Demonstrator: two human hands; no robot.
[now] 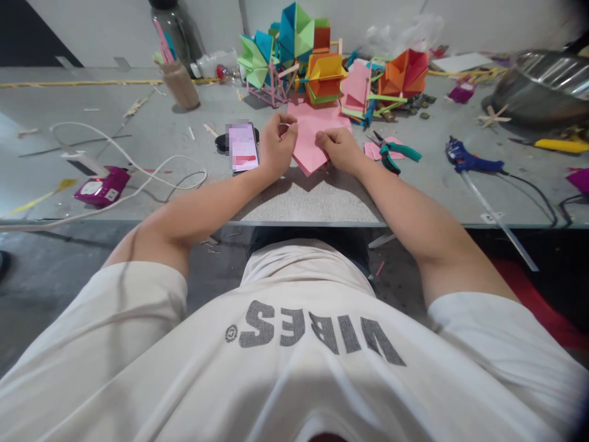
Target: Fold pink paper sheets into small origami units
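A sheet of pink paper [309, 147], apparently folded with one corner toward me, lies between my hands at the middle of the table. My left hand [278, 146] is closed at the paper's left edge, its thumb and fingertips curled together there. On the right edge, my right hand [341, 147] pinches the paper between thumb and bent fingers. Small pink paper pieces [372, 151] lie to the right, partly under teal-handled pliers [398, 149]. A phone with a lit screen [243, 147] rests just left of my left hand.
Colourful folded-paper shapes [299, 46] stand behind the paper. A blue glue gun [473, 158], a yellow cutter [559, 146] and a metal bowl [538, 92] are at right. At left are a cup of sticks [180, 86], a purple adapter [102, 186] and a white cable [150, 175].
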